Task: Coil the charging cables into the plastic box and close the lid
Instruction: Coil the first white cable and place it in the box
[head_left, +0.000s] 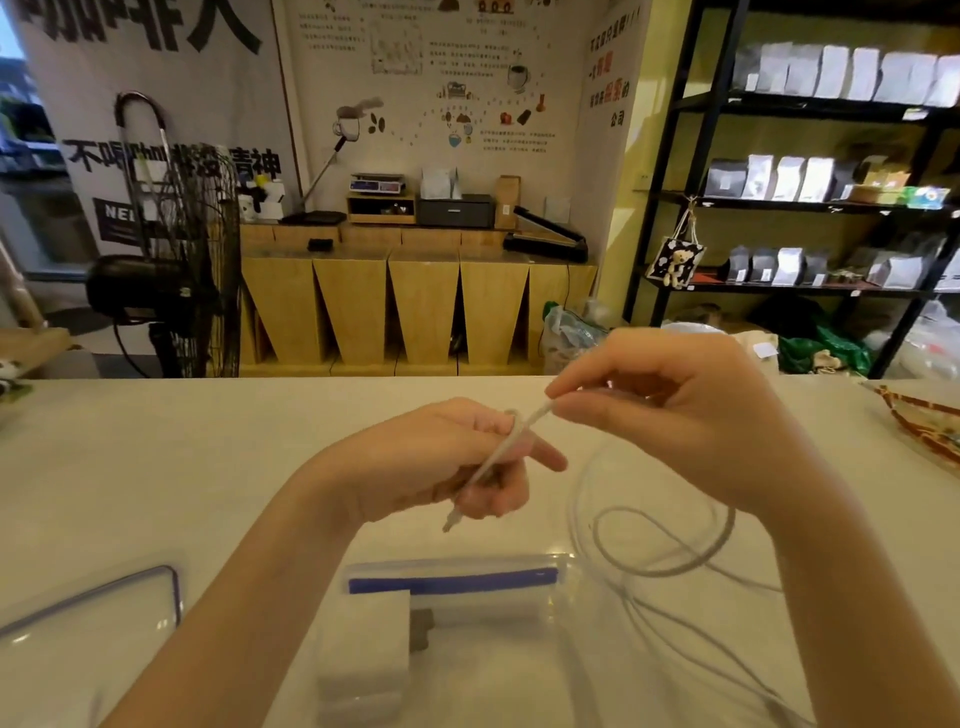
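Observation:
Over the white table, my left hand (441, 462) is shut on a white charging cable (670, 566), whose connector end sticks out below the fist. My right hand (670, 400) pinches the same cable just right of my left fingers. The rest of the cable hangs in loose grey-white loops under my right wrist and trails toward the near right edge. A clear plastic box (467, 582) with a blue strip lies in front of me, below both hands, with a white charger block (363, 654) in it. The clear lid (93, 613) with a blue rim lies at the near left.
A patterned tray or cloth (919, 426) sits at the table's right edge. Beyond the table's far edge stand a black floor fan (171, 270), a wooden counter (415, 306) and black shelves (810, 197) with bags.

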